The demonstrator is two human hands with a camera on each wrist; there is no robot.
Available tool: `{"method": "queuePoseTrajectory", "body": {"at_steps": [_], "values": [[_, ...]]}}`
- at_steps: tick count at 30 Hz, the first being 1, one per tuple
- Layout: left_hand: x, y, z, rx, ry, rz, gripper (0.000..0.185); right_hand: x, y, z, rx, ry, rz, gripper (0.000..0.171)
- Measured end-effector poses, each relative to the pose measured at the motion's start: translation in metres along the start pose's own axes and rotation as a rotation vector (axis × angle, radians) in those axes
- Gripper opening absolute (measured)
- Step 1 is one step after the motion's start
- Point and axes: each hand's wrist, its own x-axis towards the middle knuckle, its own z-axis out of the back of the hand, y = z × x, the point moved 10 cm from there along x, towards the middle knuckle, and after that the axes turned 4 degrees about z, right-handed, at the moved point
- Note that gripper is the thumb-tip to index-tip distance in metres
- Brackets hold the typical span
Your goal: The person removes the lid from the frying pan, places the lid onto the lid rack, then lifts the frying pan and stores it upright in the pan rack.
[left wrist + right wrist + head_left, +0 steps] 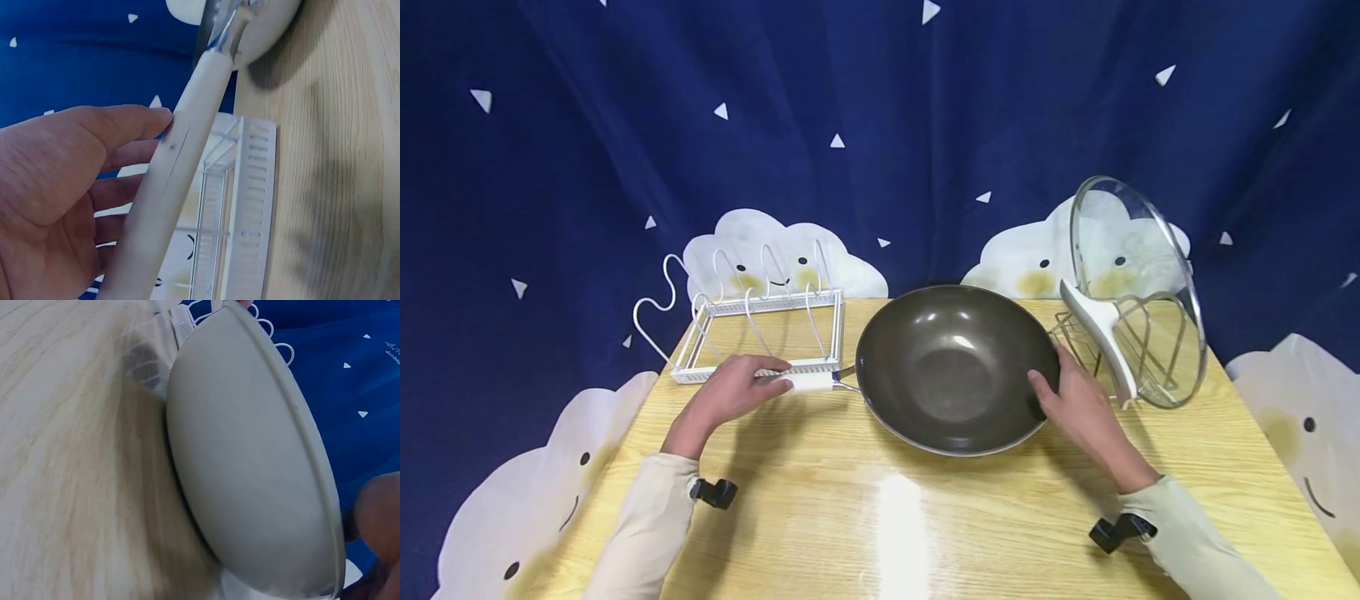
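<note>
The left hand [730, 390] curls its fingers around the wok's white handle [808, 382]. The right hand [1078, 406] grips the wok's right rim, thumb inside. The dark wok [951, 367] sits mid-counter [880, 517]. Left of the wok, behind the handle, stands a white wire rack [760, 333]. Right of the wok, a glass lid [1138, 287] stands upright in a metal wire rack [1078, 337].
</note>
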Motion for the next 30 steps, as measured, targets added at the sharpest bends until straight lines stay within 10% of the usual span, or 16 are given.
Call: {"method": "queuePoseTrajectory", "body": {"at_steps": [30], "values": [[-0.001,0.025,-0.003,-0.115,0.061,0.048,0.028,0.001,-0.014,0.001,-0.018,-0.046,-0.015,0.052]]}}
